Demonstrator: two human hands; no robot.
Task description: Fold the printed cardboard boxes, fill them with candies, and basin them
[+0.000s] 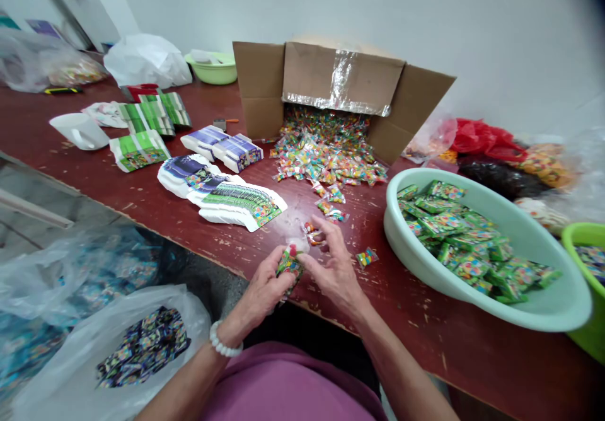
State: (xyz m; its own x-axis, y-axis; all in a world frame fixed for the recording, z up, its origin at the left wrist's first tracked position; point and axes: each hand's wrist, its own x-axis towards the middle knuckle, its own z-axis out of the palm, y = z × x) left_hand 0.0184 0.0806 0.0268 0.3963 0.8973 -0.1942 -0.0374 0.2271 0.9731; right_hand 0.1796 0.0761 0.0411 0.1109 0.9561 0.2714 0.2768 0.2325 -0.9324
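One green packet (288,263), lettering illegible, in gripping left fingers (285,280), right fingers (336,237) spread beside it.

text: none legible | green packets (466,235): print too small

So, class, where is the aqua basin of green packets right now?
In the head view, the aqua basin stands toward the right on the red table, right of the person's right hand, just left of the lime-green basin.
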